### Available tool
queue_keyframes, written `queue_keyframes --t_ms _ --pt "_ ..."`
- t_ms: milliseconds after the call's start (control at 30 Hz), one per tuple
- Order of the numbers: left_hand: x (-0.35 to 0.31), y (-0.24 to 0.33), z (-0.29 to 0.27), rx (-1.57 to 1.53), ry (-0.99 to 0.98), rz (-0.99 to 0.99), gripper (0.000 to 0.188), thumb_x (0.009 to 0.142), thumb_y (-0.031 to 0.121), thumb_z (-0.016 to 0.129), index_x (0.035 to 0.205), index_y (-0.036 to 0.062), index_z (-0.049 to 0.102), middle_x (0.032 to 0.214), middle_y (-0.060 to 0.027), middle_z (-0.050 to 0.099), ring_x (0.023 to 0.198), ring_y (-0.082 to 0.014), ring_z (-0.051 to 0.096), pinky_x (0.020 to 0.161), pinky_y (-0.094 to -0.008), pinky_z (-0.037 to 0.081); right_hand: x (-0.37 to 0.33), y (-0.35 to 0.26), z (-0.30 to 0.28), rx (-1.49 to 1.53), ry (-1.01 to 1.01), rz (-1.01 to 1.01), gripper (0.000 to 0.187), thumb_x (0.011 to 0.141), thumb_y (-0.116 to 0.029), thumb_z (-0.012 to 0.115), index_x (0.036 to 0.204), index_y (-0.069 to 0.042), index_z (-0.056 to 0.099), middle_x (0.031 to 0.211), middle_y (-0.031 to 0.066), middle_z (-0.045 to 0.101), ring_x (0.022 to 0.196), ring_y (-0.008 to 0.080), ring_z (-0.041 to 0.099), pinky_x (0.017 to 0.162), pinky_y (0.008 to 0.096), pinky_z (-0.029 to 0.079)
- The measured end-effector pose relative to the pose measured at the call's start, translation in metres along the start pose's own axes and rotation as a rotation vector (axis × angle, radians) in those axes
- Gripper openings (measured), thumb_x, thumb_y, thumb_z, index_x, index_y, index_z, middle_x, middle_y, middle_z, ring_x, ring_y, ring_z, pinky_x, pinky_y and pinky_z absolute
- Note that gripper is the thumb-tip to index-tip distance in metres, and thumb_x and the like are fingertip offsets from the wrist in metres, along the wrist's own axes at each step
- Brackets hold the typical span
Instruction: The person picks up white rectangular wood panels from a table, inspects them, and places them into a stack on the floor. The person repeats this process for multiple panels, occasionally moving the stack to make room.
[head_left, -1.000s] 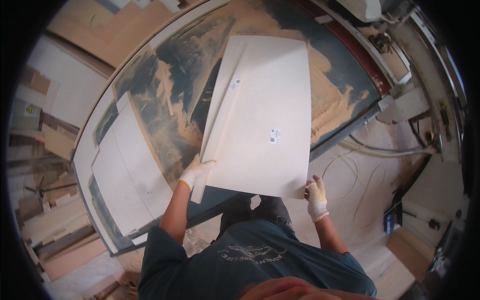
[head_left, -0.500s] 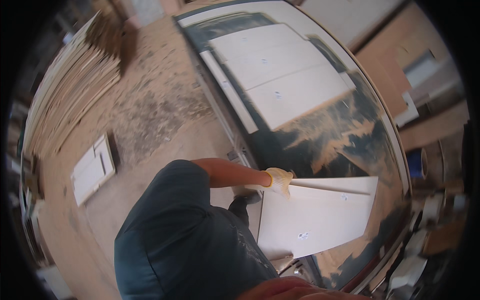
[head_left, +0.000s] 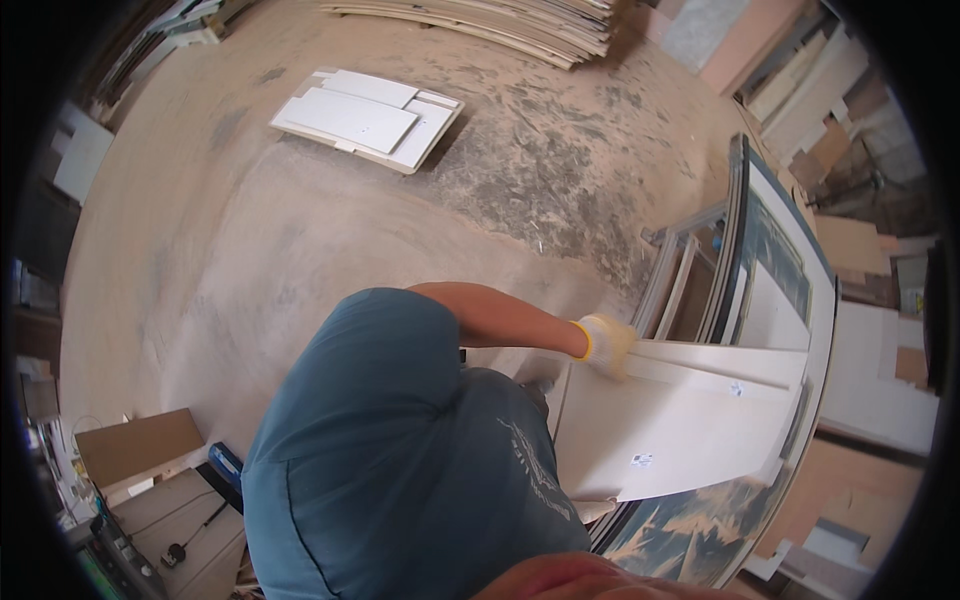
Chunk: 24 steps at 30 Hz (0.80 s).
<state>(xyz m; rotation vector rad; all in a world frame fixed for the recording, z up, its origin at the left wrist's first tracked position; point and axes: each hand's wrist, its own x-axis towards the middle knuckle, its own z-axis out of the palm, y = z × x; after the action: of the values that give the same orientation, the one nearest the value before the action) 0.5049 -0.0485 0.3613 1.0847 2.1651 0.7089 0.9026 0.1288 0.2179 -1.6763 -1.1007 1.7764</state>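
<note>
My left hand (head_left: 606,346), in a pale knit glove with a yellow cuff, is closed round the far left corner of some white boards (head_left: 680,425). A narrow white strip (head_left: 700,362) lies along their far edge. Two small printed labels stick to the white face. At the near edge of the boards shows a bit of my right hand (head_left: 598,510), gripping that edge; most of it is hidden behind my body. The boards lie over a dusty dark-topped work table (head_left: 690,525), their left part jutting past its edge toward me.
On the floor ahead lies a low stack of white panels (head_left: 350,118). Behind it stands a pile of thin sheets (head_left: 490,22). Sheet offcuts (head_left: 870,375) line the right side. At lower left is a bench (head_left: 175,520) with a brown board (head_left: 138,447).
My view and body have turned left, toward the floor stack. The boards have come along in my hands, drawn toward the table's edge. Both hands keep their places on them.
</note>
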Motion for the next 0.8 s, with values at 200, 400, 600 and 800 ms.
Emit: queue_keyframes --t_ms 200,400,600,800 --pt "-0.037 -0.168 -0.089 -0.203 0.260 -0.343 0.071 0.076 0.050 0.077 0.123 -0.0009 0.066 0.110 -0.0263 0.074 0.107 -0.0409 0.071 0.093 -0.0474 0.056 0.004 -0.051 0.214 -0.127 -0.211 -0.036 0.069 0.105 -0.051 0.046 0.145 0.005 0.053 0.143 0.0173 0.059 0.129 0.0298 0.057 0.109 0.0445 0.046" --pt "-0.046 -0.362 -0.189 -0.328 0.401 -0.700 0.075 0.077 0.051 0.075 0.125 -0.0051 0.064 0.109 -0.0272 0.074 0.108 -0.0392 0.072 0.094 -0.0471 0.056 0.056 -0.026 0.506 -0.435 -0.436 -0.148 0.063 0.104 -0.046 0.052 0.139 0.007 0.058 0.135 0.0171 0.065 0.117 0.0315 0.066 0.099 0.0446 0.054" --pt "-0.122 -0.500 -0.266 -0.579 0.515 -1.124 0.065 0.080 0.046 0.072 0.115 -0.0086 0.072 0.108 -0.0288 0.075 0.105 -0.0407 0.074 0.092 -0.0460 0.057 0.071 0.031 0.799 -0.724 -0.809 0.014 0.058 0.103 -0.044 0.056 0.132 0.006 0.064 0.124 0.0169 0.071 0.103 0.0293 0.071 0.091 0.0402 0.057" --pt "-0.194 -0.630 -0.256 -0.849 0.740 -1.478 0.072 0.082 0.051 0.067 0.120 -0.0101 0.070 0.114 -0.0330 0.072 0.112 -0.0436 0.071 0.098 -0.0474 0.055 0.009 0.131 1.085 -1.423 -1.086 -0.277 0.064 0.098 -0.048 0.060 0.121 0.011 0.069 0.116 0.0229 0.074 0.102 0.0340 0.073 0.089 0.0418 0.055"
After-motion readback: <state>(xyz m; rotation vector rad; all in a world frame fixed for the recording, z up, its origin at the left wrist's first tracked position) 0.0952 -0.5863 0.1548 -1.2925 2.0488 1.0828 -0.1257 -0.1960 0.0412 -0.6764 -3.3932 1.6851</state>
